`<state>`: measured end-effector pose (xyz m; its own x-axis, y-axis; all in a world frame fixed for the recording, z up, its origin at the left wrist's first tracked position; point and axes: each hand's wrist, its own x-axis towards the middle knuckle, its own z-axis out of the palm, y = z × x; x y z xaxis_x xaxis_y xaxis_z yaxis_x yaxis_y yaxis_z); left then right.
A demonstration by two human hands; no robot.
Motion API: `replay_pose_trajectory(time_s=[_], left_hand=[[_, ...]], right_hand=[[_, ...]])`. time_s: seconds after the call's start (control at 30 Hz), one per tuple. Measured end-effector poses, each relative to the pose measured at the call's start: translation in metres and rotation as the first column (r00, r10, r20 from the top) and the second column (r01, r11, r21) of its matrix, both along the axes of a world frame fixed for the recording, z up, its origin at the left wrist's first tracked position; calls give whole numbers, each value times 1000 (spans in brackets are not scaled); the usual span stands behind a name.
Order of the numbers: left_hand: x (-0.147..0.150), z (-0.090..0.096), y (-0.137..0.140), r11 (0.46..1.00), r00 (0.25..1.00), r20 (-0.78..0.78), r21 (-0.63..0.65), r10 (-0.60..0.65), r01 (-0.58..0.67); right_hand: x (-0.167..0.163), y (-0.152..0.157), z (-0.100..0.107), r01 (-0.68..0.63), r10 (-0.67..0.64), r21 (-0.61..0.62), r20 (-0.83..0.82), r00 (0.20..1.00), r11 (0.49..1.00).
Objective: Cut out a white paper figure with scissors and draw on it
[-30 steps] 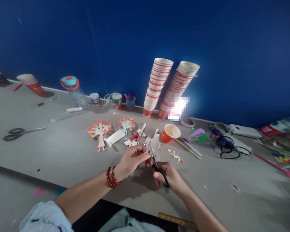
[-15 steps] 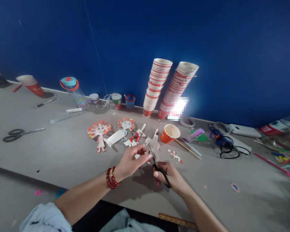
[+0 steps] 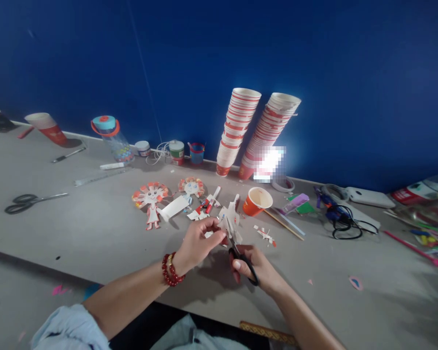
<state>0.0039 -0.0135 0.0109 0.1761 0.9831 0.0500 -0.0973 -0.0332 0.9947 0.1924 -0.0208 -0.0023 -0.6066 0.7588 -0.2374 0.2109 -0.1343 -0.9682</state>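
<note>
White paper (image 3: 232, 219) is pinched by left hand (image 3: 197, 246), partly finger-hidden | black-handled scissors (image 3: 236, 252) are gripped by right hand (image 3: 257, 266) | orange paper cup's (image 3: 254, 208) print: illegible

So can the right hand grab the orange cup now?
Probably not this second: the right hand is busy holding scissors. But the orange cup stands just ahead, with nothing seeming to block the way.

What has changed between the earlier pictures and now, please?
The paper in the left hand has shifted, now showing more of its pale surface beside the scissors' blades. Nothing was visibly taken up or let go: the right hand keeps the scissors. Both hands have barely moved, and the orange cup and paper doll stayed put.
</note>
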Motion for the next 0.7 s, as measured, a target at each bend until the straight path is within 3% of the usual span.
replay_pose_trajectory(time_s=[0.7], left_hand=[[1, -3, -3, 997, 996, 90, -76, -5, 12]], right_hand=[[-4, -2, -5, 26, -25, 51, -25, 999, 998]])
